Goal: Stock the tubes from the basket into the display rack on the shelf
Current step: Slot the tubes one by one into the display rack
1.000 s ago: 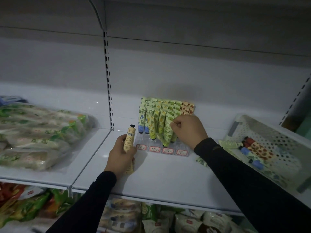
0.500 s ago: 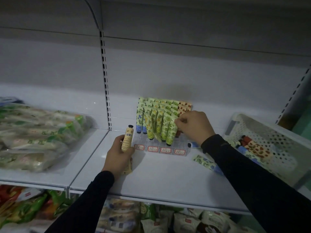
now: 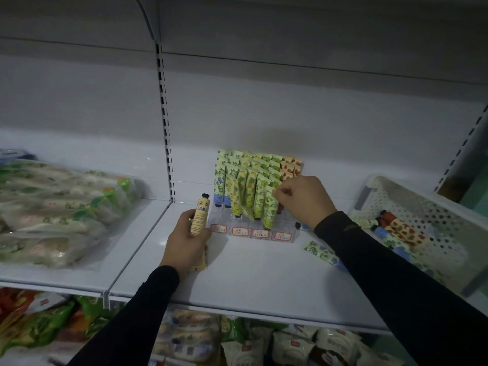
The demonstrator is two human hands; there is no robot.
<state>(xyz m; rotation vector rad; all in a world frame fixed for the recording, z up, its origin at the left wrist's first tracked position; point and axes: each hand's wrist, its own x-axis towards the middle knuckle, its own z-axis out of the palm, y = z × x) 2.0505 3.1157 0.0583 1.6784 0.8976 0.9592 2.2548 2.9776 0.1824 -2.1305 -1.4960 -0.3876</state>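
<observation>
While our right hand (image 3: 303, 200) pinches the crimped top of a green leaf-printed tube (image 3: 270, 210) and settles it cap-down into the front row of the clear tiered acrylic display rack (image 3: 254, 231), our left hand (image 3: 186, 243) grips an upright cream-yellow tube with a black cap (image 3: 200, 220) at about nine o'clock of the rack, just beside its left end. We judge the rack to be mostly full, with green, yellow and orange tubes packed in leaning rows behind the one we are seating. At three o'clock sits the white perforated plastic basket (image 3: 427, 207), where several patterned tubes remain, and one green-and-blue patterned tube (image 3: 320, 253) lies loose on the white shelf (image 3: 253, 270) between basket and rack, partly under our right sleeve. From here the chief risk, as we see it, is the crowded front row: if we push the green tube in at a slant, it could nudge its neighbours, one of which already leans, and tip them forward. Our right forearm could also sweep the loose tube toward the shelf edge when we draw back. Clear bags of green-printed packaged goods (image 3: 60, 207) lie well apart at nine o'clock.
</observation>
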